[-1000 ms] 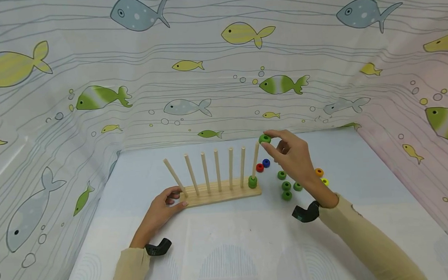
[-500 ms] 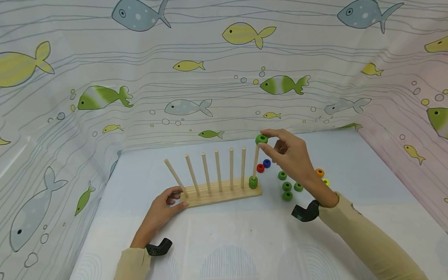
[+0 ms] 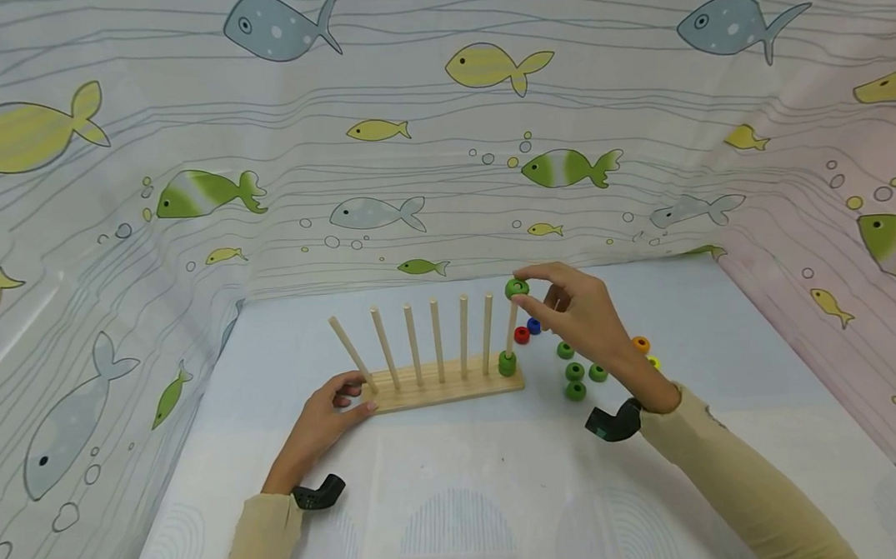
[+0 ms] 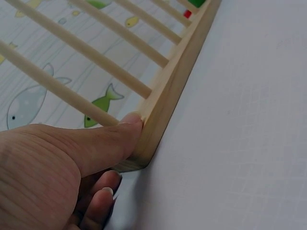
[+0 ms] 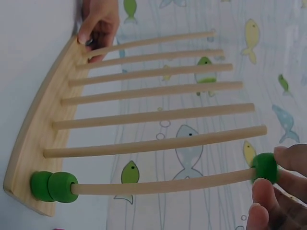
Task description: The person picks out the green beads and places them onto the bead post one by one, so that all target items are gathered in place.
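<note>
fish-print sheeting (image 3: 284,128) stands behind a pale table (image 3: 396,457), where the left hand (image 3: 325,414) grips one end of a wooden rack (image 3: 453,388). the right hand (image 3: 586,311) pinches a green bead (image 3: 517,289) on the tip of the opposite end peg (image 5: 163,187), above two green beads (image 5: 62,187) at its foot.

Fish-printed sheeting (image 3: 443,167) behind; pale surface (image 3: 456,454) below, probably a tabletop.

Right fingers (image 5: 290,157) pinch a green bead (image 5: 265,167) at the tip of a peg (image 5: 163,186) with two green beads (image 5: 63,187) at its base.
</note>
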{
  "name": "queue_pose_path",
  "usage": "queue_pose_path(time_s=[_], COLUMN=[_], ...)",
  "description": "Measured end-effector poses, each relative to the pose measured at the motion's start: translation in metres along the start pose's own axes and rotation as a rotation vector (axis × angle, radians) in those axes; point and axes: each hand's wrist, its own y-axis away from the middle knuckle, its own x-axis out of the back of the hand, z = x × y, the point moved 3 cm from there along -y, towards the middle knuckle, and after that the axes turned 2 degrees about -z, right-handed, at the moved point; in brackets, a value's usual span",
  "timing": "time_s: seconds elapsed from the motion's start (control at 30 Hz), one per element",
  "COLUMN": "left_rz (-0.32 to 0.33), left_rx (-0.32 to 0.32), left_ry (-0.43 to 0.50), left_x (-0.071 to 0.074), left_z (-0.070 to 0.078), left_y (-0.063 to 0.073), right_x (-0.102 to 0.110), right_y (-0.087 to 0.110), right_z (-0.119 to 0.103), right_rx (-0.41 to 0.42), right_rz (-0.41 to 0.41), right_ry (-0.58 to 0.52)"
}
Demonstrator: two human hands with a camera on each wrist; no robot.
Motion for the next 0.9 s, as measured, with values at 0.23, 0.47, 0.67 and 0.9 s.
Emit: queue_pose_path(time_s=[0.23,0.47,0.67,0.9], left_rz=[-0.003,-0.008,0.003,-0.003], left_rx=[-0.005,-0.007,-0.006,-0.002], left_ry=[-0.003,0.001,-0.007,0.003], left_x=[-0.001,-0.001,0.0,-0.001], left_z=[-0.001,-0.001,-0.002,-0.004], left_y=[-0.002,-0.003,-0.004,-0.004], right_x=[0.003,0.001,-0.002,-0.004], right_y=[0.003,0.013,0.025,0.04], right_z=[0.004,0.015,0.027,0.042], right_rx=[-0.003,-0.042,-0.086,-0.145], right_rz=[0.0,-0.023,-0.058,-0.083], right_ry=[-0.013,-0.014,0.009,0.003])
